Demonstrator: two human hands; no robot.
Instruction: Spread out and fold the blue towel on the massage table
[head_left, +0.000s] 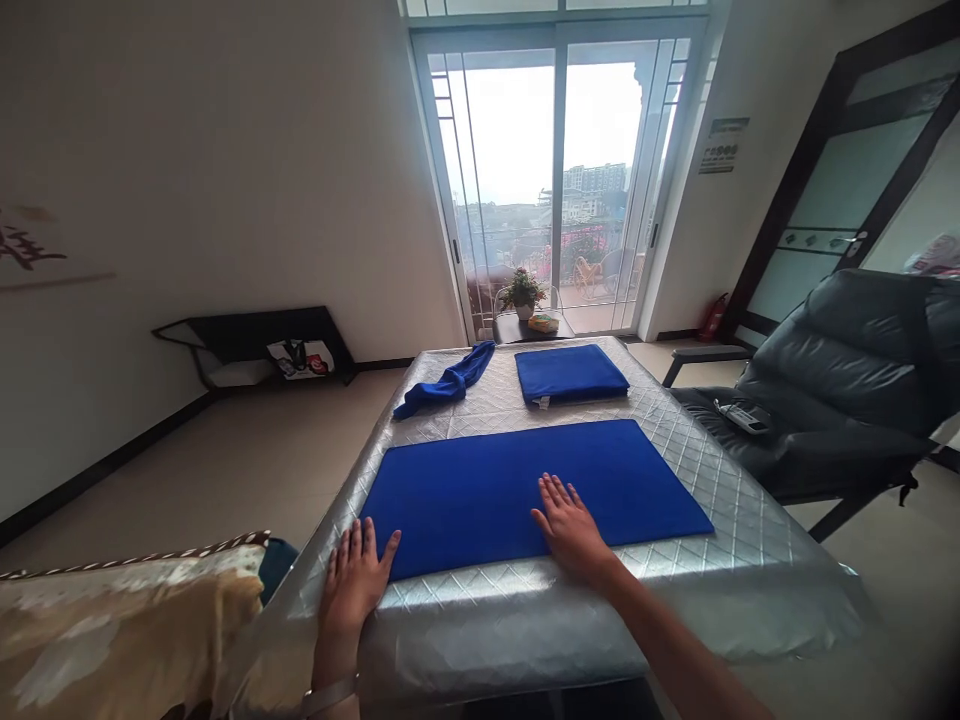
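A blue cloth (465,490), folded into a flat rectangle, lies on the table under a silver quilted cover. My right hand (568,522) rests flat on the cloth's near part, fingers together and stretched out. At the cloth's left near corner is my left hand (358,575), its fingers extended and the thumb apart; the fingertips reach the cloth's edge. Farther back sits a thicker folded blue cloth (571,374) with a small white tag at its near edge. To its left a crumpled blue cloth (446,385) lies along the table's left side.
The silver table cover (780,560) hangs over the table edges. A dark padded armchair (847,380) stands on the right. A patterned blanket (127,630) is at lower left. Beyond the table stand a potted plant (523,295) and glass sliding doors (559,180).
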